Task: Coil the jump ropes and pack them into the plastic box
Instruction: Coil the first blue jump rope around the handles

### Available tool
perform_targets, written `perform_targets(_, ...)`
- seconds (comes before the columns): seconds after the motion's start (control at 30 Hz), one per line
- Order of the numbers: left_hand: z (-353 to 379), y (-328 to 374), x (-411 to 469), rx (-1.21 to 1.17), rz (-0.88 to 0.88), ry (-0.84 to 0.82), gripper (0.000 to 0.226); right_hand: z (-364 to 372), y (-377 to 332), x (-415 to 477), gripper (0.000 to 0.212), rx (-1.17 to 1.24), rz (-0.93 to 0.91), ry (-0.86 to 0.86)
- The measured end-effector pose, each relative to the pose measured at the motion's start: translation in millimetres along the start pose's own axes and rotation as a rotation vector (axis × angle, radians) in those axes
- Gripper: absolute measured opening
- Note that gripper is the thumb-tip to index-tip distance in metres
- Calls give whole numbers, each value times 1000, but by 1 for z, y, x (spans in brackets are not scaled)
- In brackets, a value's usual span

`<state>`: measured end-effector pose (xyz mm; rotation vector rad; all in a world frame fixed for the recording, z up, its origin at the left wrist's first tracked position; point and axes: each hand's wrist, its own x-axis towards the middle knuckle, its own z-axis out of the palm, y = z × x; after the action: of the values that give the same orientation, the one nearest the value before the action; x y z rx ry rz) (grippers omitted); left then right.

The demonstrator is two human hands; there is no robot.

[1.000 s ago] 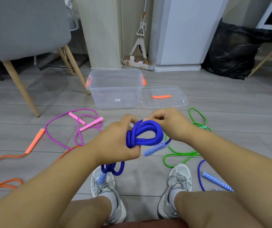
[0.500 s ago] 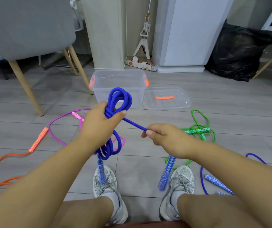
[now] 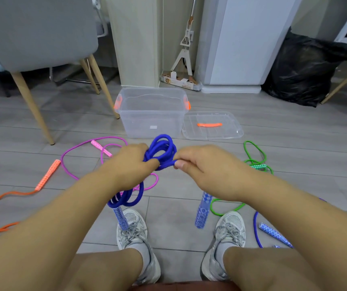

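A blue jump rope (image 3: 162,148) is bundled in loops in front of me. My left hand (image 3: 131,164) grips the middle of the bundle; loops and one patterned handle (image 3: 121,219) hang below it. My right hand (image 3: 202,164) pinches the rope's free strand right beside the bundle, and the other handle (image 3: 202,211) dangles under it. The clear plastic box (image 3: 151,114) with orange latches stands open on the floor beyond my hands, nothing visible inside. Its lid (image 3: 211,127) lies flat to its right.
On the floor lie a pink rope (image 3: 78,148) at left, an orange rope (image 3: 46,177) at far left, a green rope (image 3: 256,158) at right and another blue rope (image 3: 273,234) by my right shoe. A grey chair (image 3: 38,34) stands back left, a black bag (image 3: 302,68) back right.
My right hand, which had drawn the free strand out to the right, has come back against the bundle. My left hand has lowered the bundle slightly.
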<state>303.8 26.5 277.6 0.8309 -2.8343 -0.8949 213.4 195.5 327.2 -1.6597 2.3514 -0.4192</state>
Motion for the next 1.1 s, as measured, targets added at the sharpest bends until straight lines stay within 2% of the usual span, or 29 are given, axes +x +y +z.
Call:
perform_targets(0.17, 2, 10, -12, 143, 144, -207, 40, -1, 9, 16, 24, -2, -125, 151)
perform_targets(0.23, 7, 17, -16, 208, 210, -232, 46, -1, 11, 23, 24, 25, -150, 178)
perform_targets(0.3, 10, 21, -20, 236, 270, -223, 40, -3, 16, 30, 19, 91, -137, 185)
perform_targets(0.37, 11, 22, -23, 174, 306, -223, 32, -4, 23, 33, 12, 229, -67, 175)
perform_targets(0.47, 11, 19, -26, -99, 350, -183, 23, 1, 38, 34, 10, 445, 35, 150)
perform_targets(0.6, 9, 21, -22, -617, 269, -71, 42, 15, 46, 29, 26, 527, 119, 107)
perform_targets(0.7, 9, 24, -17, -904, 203, 4, 38, 22, 38, 23, 30, 503, 102, 54)
perform_targets(0.83, 11, 24, -13, -886, 142, 162, 16, 25, 24, 22, 19, 420, 66, 7)
perform_targets(0.93, 12, 26, -11, -822, 59, 231, 7, 24, 16, 23, 25, 405, 83, -3)
perform_targets(1.1, 6, 24, -6, -776, -86, 245, 25, 20, 5, 22, 31, 370, 100, -18)
